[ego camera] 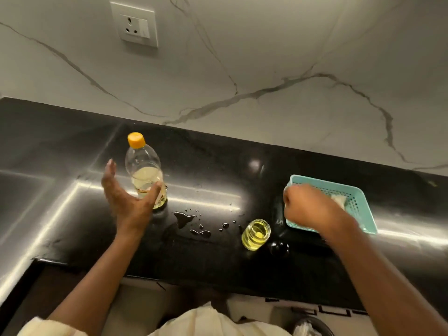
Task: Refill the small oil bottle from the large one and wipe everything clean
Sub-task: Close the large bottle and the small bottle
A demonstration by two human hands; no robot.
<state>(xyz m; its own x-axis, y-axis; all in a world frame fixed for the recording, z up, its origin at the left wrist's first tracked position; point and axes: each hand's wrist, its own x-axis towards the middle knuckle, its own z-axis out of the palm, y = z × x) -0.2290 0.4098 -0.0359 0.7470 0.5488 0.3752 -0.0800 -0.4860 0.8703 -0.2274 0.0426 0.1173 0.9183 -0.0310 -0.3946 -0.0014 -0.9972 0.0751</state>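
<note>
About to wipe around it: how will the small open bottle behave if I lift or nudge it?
The small bottle looks nearly full and uncapped, so a tilt would likely spill. Oil drops lie on the counter beside it, so its sides may be slippery. Short and wide, it probably slides rather than tips.

Wall socket top-left; teal basket on black counter rt.

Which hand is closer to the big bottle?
Left. The left hand is open right beside the big bottle, thumb against it. The right hand is far off to its right, in the basket, curled on a cloth.
</note>
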